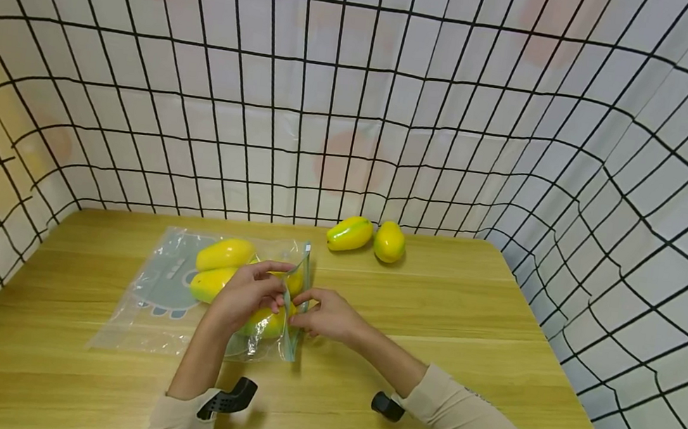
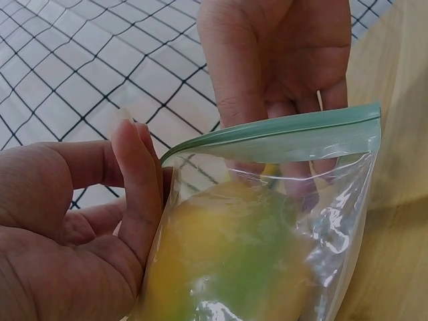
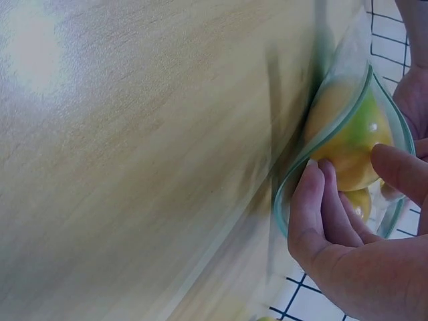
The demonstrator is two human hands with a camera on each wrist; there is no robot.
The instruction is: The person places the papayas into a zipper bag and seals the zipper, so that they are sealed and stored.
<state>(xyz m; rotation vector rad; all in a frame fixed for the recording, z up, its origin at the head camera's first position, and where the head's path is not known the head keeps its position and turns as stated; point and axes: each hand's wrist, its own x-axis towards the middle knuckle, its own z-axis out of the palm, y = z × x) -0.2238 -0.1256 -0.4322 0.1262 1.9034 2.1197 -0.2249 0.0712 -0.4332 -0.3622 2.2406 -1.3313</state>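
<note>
A clear zip bag [image 1: 128, 317] with a green zip edge lies on the table, holding several yellow-green papayas [image 1: 226, 255]. My left hand [image 1: 248, 296] pinches the bag near its mouth; in the left wrist view its thumb and fingers meet at the zip edge [image 2: 281, 134]. From the right, my right hand [image 1: 329, 315] reaches into the gaping mouth. Its fingers [image 3: 334, 207] lie inside the rim against a papaya [image 3: 351, 147], and its thumb touches the fruit from the other side. Part of that papaya is hidden by the bag and fingers.
Two more papayas, one lying sideways [image 1: 350, 234] and one end-on [image 1: 390, 242], sit at the table's back edge. Black netting [image 1: 327, 135] over pale sheeting walls in the back and sides. The wooden table [image 1: 435, 310] extends right of the bag.
</note>
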